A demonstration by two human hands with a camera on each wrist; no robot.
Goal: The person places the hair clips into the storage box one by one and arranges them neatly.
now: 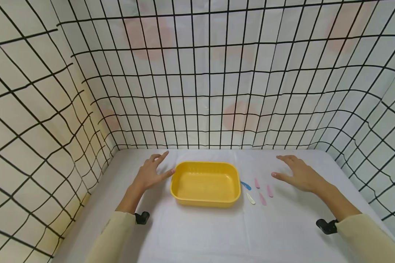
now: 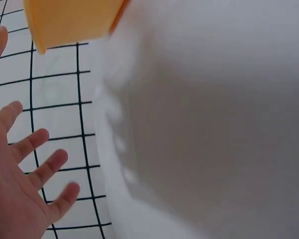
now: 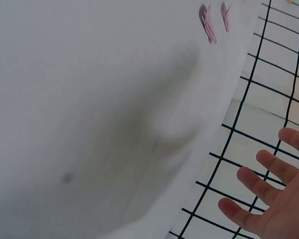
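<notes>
A yellow plastic tray (image 1: 205, 203) stands on the white table in the middle of the head view. My left hand (image 1: 150, 173) is spread beside its left wall, thumb tip right at the rim in this view. To the right of the tray lie several snap hair clips: a blue clip (image 1: 246, 185), a cream clip (image 1: 251, 198) and pink ones, among them a pink clip (image 1: 270, 191). My right hand (image 1: 299, 173) hovers to the right of the clips, fingers extended and holding nothing. Two pink clips (image 3: 208, 24) also show in the right wrist view.
A black wire grid (image 1: 197, 96) backed by white cloth rises along the back and both sides of the white table (image 1: 210, 233). Both wrists carry a small black camera, such as the left wrist camera (image 1: 142, 218).
</notes>
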